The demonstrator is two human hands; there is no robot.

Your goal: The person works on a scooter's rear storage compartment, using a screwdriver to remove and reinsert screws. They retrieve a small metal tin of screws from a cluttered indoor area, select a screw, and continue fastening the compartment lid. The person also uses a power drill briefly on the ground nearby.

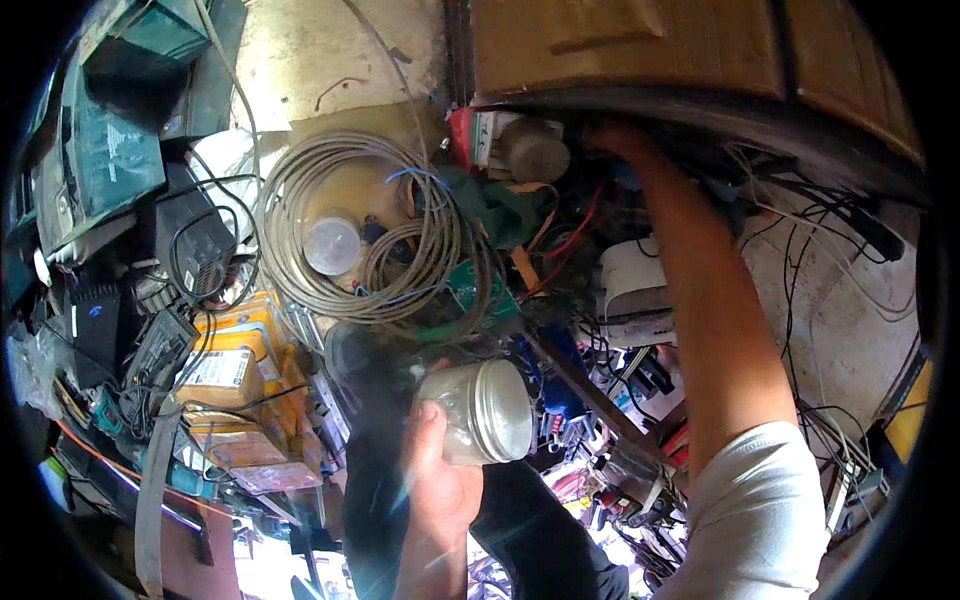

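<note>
My left hand (pixel 440 470) is wrapped round a clear, dusty screw-top jar (pixel 458 412) and holds it tilted above my dark-clothed legs. The jar's round pale end faces right. My right arm stretches far forward, and my right hand (pixel 615 142) is in the shadow beneath the wooden cabinet (pixel 620 45). Its fingers are dark and partly hidden, so what they touch does not show. Just left of that hand is another round jar or tub (pixel 535 150), beside a red and white box (pixel 478 138).
A large coil of grey cable (pixel 285 215) lies ahead, with a round translucent lid (pixel 331 246) inside it. Yellow boxes (pixel 235 435) are stacked at left, below dark green casings (pixel 110 165). A white cylindrical object (pixel 632 278) sits near my right forearm. Loose wires (pixel 800 230) tangle at right.
</note>
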